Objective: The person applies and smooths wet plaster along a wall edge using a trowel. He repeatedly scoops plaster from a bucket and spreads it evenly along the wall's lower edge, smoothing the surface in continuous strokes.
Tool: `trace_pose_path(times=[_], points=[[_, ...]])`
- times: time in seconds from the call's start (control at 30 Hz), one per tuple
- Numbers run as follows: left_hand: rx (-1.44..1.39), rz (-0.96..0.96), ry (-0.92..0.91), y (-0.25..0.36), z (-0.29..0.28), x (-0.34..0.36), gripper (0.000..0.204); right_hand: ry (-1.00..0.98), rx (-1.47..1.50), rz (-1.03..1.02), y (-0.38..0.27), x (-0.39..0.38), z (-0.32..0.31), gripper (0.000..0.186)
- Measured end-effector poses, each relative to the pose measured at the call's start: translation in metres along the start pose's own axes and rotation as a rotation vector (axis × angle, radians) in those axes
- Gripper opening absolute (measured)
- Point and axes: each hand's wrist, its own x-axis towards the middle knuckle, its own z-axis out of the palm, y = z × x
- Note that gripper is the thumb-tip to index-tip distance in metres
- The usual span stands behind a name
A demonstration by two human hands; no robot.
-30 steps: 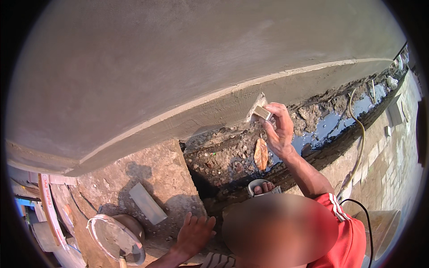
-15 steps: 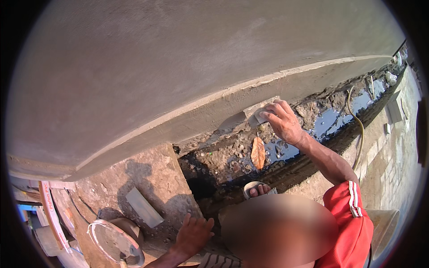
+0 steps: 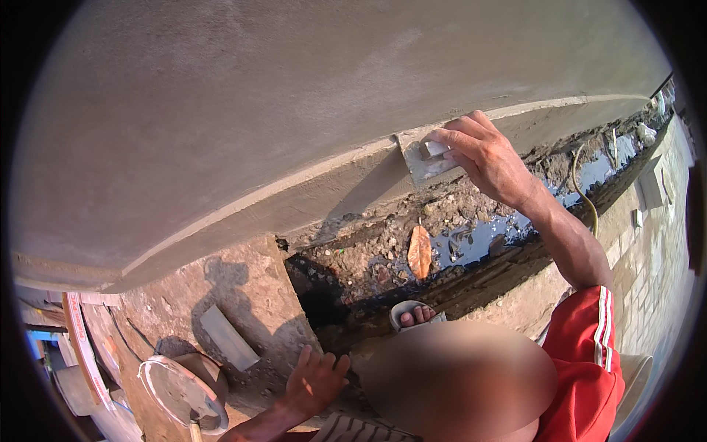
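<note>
My right hand [image 3: 490, 155] is closed round the block-like handle of a plastering trowel [image 3: 428, 171]. The trowel's flat grey plate lies against the low plastered band [image 3: 309, 195] at the wall's foot, its upper corner near the pale ledge. A long shadow falls leftward from it along the band. Low on the left, my left hand [image 3: 317, 383] is held with its fingers apart and nothing in them. A flat grey rectangular piece [image 3: 230, 337] lies on the concrete close to that hand. Left of it stands a bucket [image 3: 210, 372] with grey mortar; a wooden handle [image 3: 195, 431] sticks out.
A muddy ditch [image 3: 471, 247] with dark water runs under the wall [image 3: 294, 88]; a brown leaf [image 3: 420, 252] lies in it. A hose [image 3: 591, 206] crosses on the right. Toes in a light sandal [image 3: 401, 313] show above a blurred patch. Block paving [image 3: 648, 295] lies far right.
My right hand has raised the trowel from the band's lower edge up towards the ledge, and the trowel's plate has turned. My left hand stays low with fingers apart, shifted slightly.
</note>
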Motion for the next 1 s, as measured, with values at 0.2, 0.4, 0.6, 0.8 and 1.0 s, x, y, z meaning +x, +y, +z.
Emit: trace_pose_path(times=[0.2,0.4,0.6,0.8,1.0], points=[[-0.019,-0.022,0.027,0.002,-0.008,0.006,0.052,-0.163,0.092,0.314,0.042,-0.008,-0.045,0.033],[-0.045,-0.019,-0.043,0.008,0.004,0.013,0.048,-0.101,0.051,0.404,0.058,-0.038,-0.089,0.034],[-0.044,0.047,-0.092,0.011,-0.010,0.032,0.044,-0.122,0.094,0.002,0.000,0.001,-0.043,0.034],[-0.020,0.059,0.032,0.006,-0.020,0.040,0.044,-0.173,-0.065,0.001,0.006,0.023,-0.004,0.033],[-0.005,0.097,0.028,0.004,-0.007,0.048,0.044,-0.166,-0.110,0.205,0.069,-0.019,-0.055,0.032]])
